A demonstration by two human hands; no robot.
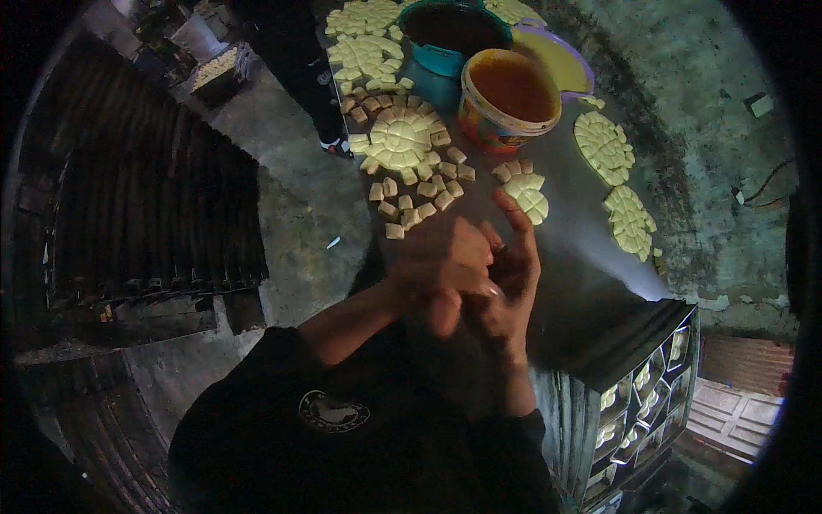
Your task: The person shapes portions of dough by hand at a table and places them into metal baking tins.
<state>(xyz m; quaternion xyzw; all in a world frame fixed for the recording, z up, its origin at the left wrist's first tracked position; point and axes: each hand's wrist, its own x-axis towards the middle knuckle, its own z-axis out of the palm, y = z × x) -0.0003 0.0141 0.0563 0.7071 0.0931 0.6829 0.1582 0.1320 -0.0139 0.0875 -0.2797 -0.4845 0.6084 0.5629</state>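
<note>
1. In the middle of the frame the left hand (441, 261) and right hand (505, 274) press together, fingers curled against each other; whether anything lies between them I cannot tell.
2. Just above the hands, small pale yellow cut dough pieces (411, 201) lie scattered on the dark round desk (574, 231).
3. A round pale dough disc scored into squares (401, 137) sits higher up, centre.
4. At the top, an orange-filled plastic bucket (510, 98) stands beside a teal bowl of dark liquid (454, 34).
5. At lower right stands a stacked rack of trays holding pale pieces (642, 403).
</note>
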